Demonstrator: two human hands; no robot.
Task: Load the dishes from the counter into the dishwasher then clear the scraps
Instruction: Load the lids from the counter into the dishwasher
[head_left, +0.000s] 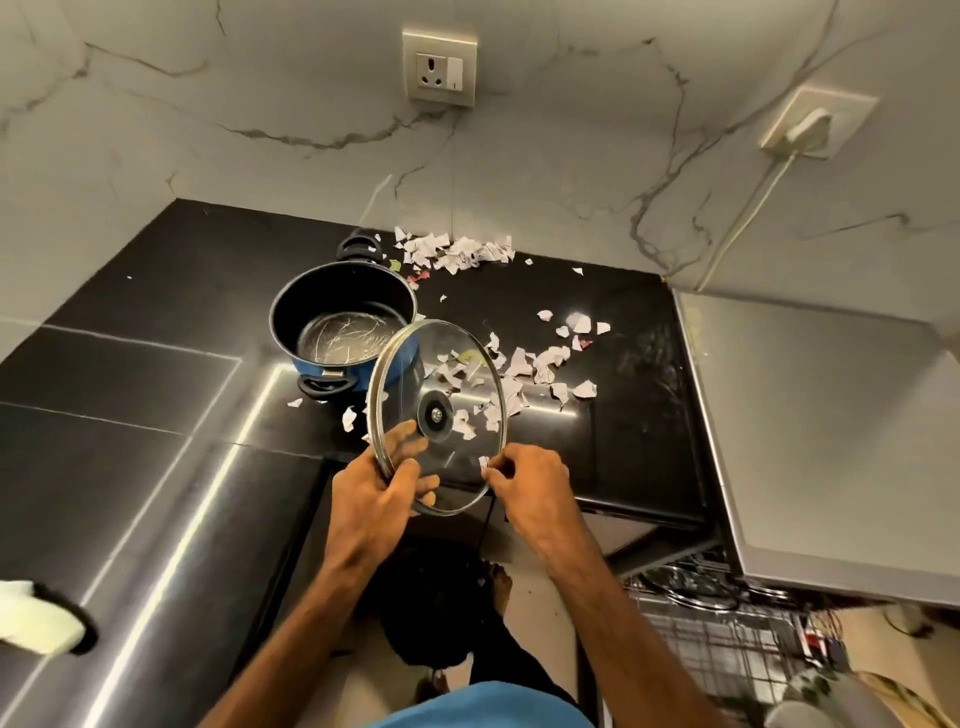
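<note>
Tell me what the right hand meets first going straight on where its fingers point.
The glass lid, held by the left hand; fingertips of the right hand seem to be at its rim, depth unclear.

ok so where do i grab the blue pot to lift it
By its two black loop handles: the near handle faces you, the far handle sits at the back. The pot stands upright and open, so come down from above, one hand per handle, probably after the lid is put down.
</note>
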